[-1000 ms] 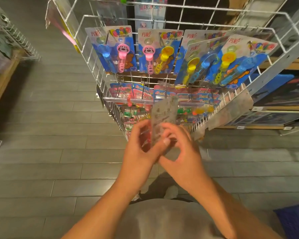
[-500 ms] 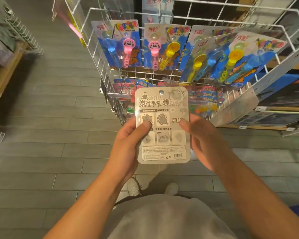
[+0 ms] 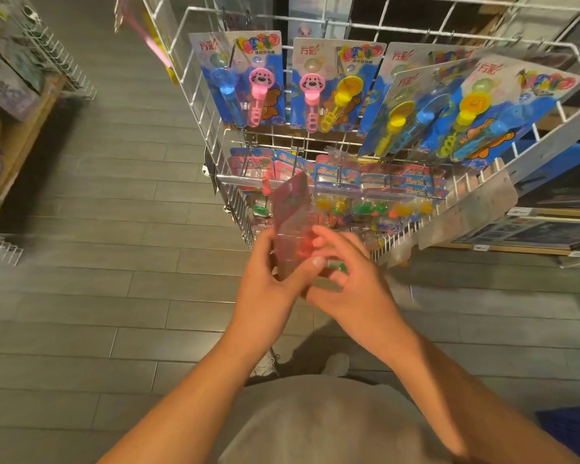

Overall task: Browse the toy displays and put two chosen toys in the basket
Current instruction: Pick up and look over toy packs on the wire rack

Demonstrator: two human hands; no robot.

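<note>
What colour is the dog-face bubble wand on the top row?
Pink, in the head view: dog-face bubble wand.
</note>
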